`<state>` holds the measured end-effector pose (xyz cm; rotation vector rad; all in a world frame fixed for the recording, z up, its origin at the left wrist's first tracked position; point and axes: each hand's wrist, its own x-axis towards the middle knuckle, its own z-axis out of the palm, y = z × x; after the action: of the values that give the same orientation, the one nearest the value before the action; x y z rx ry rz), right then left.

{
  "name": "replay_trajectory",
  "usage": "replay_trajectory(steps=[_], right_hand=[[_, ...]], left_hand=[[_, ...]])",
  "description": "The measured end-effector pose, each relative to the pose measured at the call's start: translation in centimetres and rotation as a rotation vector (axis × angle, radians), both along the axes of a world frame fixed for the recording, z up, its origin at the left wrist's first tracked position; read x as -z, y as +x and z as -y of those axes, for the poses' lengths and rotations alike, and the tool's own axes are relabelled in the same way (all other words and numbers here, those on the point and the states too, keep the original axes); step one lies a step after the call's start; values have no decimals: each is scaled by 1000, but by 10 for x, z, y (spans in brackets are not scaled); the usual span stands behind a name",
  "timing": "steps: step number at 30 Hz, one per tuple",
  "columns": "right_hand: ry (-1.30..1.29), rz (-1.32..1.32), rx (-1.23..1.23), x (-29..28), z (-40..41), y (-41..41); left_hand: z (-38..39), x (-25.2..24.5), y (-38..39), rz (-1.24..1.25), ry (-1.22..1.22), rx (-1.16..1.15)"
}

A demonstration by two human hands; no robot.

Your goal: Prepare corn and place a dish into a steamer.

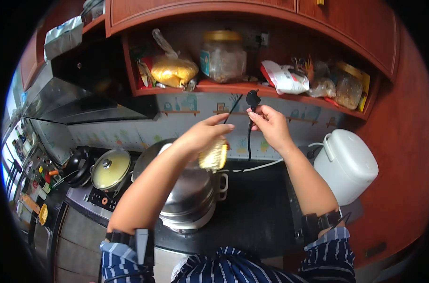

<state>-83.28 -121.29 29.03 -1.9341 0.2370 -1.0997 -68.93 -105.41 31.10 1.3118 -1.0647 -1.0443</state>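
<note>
My right hand pinches the black cord just below its black power plug, with the prongs pointing up. The cord hangs down in front of the tiled wall. To the left, my left hand has its thumb and forefinger apart beside a thin black strip, perhaps a length of cord. A shiny gold foil packet, blurred, is under that hand and appears held by the lower fingers, which are mostly hidden. Below stands a stacked metal steamer pot on a white base, partly behind my left forearm.
A pan with a glass lid sits on the cooktop beside a black wok. A white lidded appliance stands at right. Overhead, the red wooden shelf bears a large jar and several bags. A white cable crosses the black counter.
</note>
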Motion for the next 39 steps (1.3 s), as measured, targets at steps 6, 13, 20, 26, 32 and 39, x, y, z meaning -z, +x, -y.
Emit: replay_trajectory(steps=[6,13,20,26,32,39], right_hand=[[-522,-268,406,-56,-3,3],[-321,-226,345,-117,40,-31],[-692,-265,501,-149,49,-27],[-766,-332,487,-152,42,6],[-772,-754,745,-150,61,60],[-625,-845,823,-133,84,104]], left_hand=[[98,17,-9,417,-41,56],[144,31,11,625,181,30],[191,106,28,453,410,72],[218,85,41,546,276,-122],[230,42,31,1111,119,-251],[236,32,23,739,70,-488]])
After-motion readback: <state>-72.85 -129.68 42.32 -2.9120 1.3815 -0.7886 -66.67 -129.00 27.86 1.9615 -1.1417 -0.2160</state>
